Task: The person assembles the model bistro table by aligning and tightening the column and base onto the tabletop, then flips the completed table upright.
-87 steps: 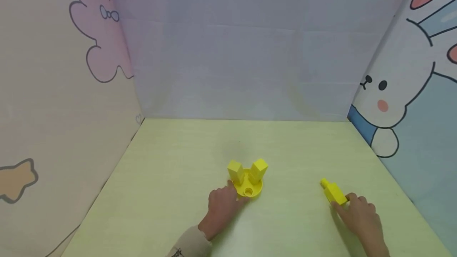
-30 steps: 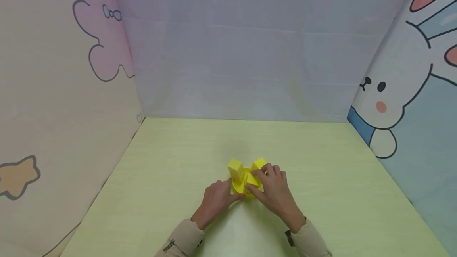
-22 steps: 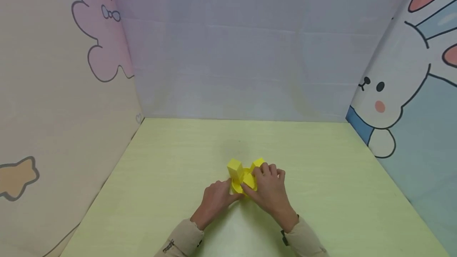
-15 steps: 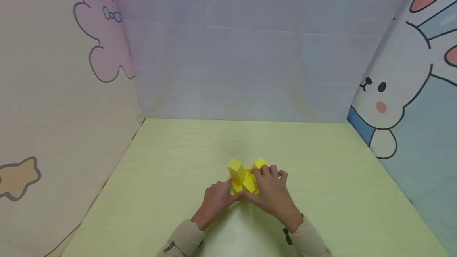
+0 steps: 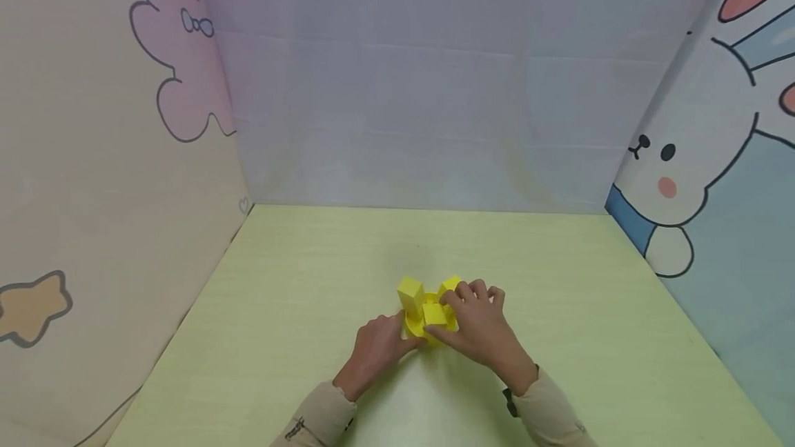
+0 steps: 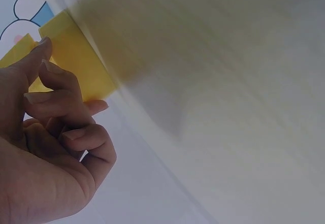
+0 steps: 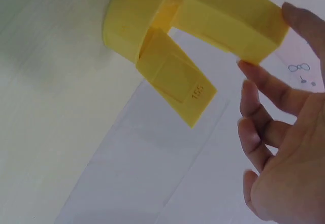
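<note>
A yellow round base (image 5: 412, 328) stands mid-table in the head view. My left hand (image 5: 375, 350) holds its near-left rim between thumb and fingers. Between thumb and index finger, my right hand (image 5: 484, 330) pinches a yellow block (image 5: 434, 314) over the front of the base. Two other yellow blocks rise from the base, a left block (image 5: 410, 295) and a rear right block (image 5: 450, 284) partly behind my right fingers. The right wrist view shows the pinched block (image 7: 233, 21) against the base (image 7: 132, 21), beside a block marked 155 (image 7: 177, 79). Its lower end is hidden.
The pale green table (image 5: 310, 261) is bounded by a plain back wall (image 5: 385, 123). Side walls carry cartoon prints, with a rabbit (image 5: 683, 171) on the right and a star (image 5: 37, 309) on the left.
My right hand has brought the block from the table's right side to the base. Over the last second the block tilted, then came more upright. My left hand stays at the rim.
</note>
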### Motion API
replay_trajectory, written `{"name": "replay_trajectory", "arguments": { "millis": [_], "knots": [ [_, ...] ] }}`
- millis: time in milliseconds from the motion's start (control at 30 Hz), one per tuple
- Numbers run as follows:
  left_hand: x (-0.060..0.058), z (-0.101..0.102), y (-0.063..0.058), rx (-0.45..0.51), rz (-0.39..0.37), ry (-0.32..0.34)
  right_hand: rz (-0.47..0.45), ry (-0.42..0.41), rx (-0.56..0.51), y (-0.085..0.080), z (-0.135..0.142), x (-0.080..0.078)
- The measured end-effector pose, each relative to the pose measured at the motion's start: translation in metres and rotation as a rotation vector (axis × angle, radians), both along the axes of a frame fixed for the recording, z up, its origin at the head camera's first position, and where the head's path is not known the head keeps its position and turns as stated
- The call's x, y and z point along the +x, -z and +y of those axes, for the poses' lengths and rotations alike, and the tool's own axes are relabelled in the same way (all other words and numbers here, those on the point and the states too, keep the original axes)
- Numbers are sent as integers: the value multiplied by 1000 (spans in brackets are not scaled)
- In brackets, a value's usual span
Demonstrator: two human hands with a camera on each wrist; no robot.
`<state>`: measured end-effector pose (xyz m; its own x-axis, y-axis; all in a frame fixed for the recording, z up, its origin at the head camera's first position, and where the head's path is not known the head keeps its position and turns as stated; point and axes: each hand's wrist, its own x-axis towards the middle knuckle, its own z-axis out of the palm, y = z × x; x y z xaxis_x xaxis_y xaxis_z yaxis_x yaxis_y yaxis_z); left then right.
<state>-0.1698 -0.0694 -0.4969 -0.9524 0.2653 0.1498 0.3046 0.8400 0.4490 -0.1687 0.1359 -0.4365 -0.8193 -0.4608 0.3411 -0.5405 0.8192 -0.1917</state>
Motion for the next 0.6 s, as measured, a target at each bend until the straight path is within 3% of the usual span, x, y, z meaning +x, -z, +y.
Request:
{"name": "replay_trajectory", "arguments": {
  "millis": [167,300,500,600],
  "knots": [
    [1,0,1,1,-6,-2,125,103,45,6,-12,-3],
    [2,1,1,-4,-10,-6,136,152,70,6,-15,-3],
    [2,1,0,-8,3,2,-20,40,1,-2,-11,-3],
    [1,1,-1,-18,10,1,-27,-1,-12,-3,-9,-5]
  ]
}}
